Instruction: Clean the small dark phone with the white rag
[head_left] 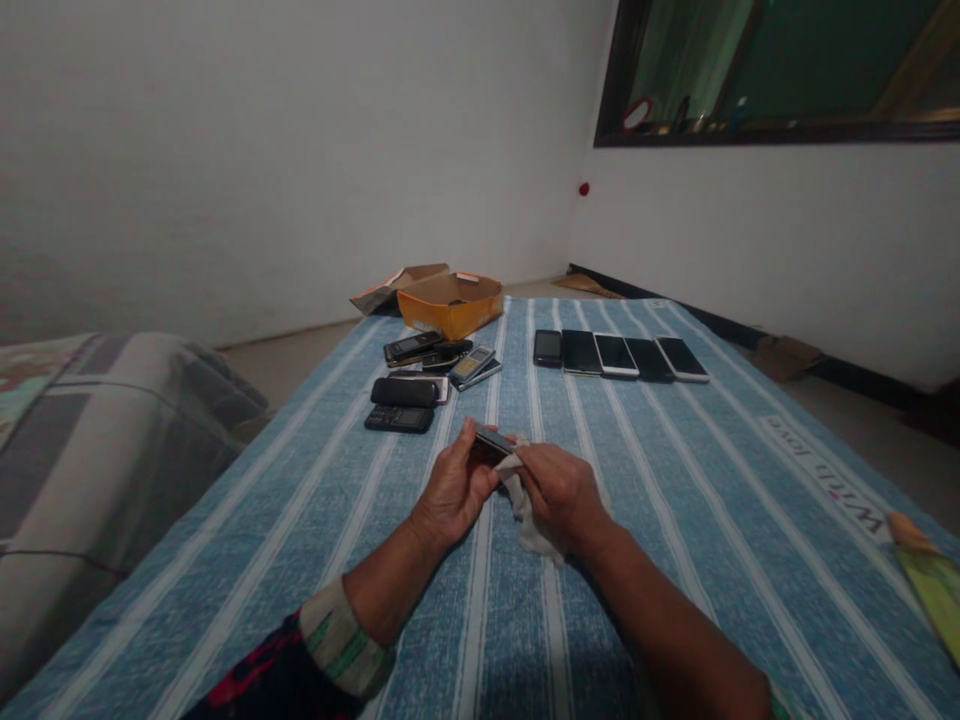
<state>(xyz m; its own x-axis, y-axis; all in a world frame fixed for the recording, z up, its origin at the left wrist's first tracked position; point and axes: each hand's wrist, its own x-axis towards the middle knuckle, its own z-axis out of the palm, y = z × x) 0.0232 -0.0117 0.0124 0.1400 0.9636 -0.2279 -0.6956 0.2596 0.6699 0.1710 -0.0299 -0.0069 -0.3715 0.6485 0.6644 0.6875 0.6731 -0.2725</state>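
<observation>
Over the middle of the striped cloth, my left hand (457, 487) grips a dark mobile phone (493, 441), held tilted with its edge toward me. My right hand (562, 490) is closed on a whitish wiping cloth (529, 515), pressed against the phone's right end. Part of the wiping cloth hangs down below my fingers. Beyond my left hand lies a loose pile of old phones, among them a black keypad phone (399, 418), a black case-like piece (405, 391) and a silver keypad phone (472, 365).
A blue-and-white striped cloth (645, 560) covers the table. An open orange box (452, 305) with its lid (390, 289) stands at the far end. Several smartphones lie in a row at the back right, including a white one (616, 356). A draped blanket (150, 450) is at left.
</observation>
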